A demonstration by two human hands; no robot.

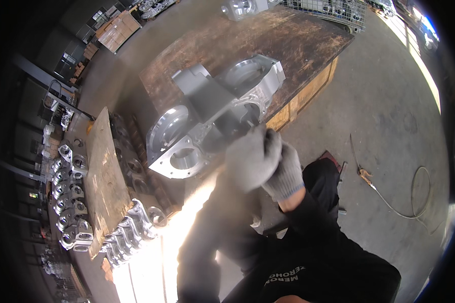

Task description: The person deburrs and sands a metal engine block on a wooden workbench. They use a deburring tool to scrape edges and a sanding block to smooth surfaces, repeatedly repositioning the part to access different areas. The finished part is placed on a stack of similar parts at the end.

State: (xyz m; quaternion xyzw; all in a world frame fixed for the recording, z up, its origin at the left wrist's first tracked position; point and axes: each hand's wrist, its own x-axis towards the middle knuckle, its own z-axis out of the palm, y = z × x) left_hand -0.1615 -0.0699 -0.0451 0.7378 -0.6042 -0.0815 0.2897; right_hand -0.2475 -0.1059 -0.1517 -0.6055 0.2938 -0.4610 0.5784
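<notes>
A large silver metal casting [210, 93] with several round bores lies at the near edge of the brown wooden workbench [308, 30]. Grey-white knitted gloves cover both hands, which meet at the casting's near side. My left hand [250, 157], smeared a little by motion, has its fingers curled in front of the right one. Just behind and beside it, my right hand [287, 174] is closed, its fingers partly covered by the left. Whatever they pinch by the casting's bore is too small and hidden to name.
Several similar castings [68, 202] stand in rows at the left, beside a worn wooden board [105, 177]. An air blow gun [365, 175] with a hose lies on the floor at right. A wire cage [333, 12] stands beyond the bench. Bright sunlight crosses the floor.
</notes>
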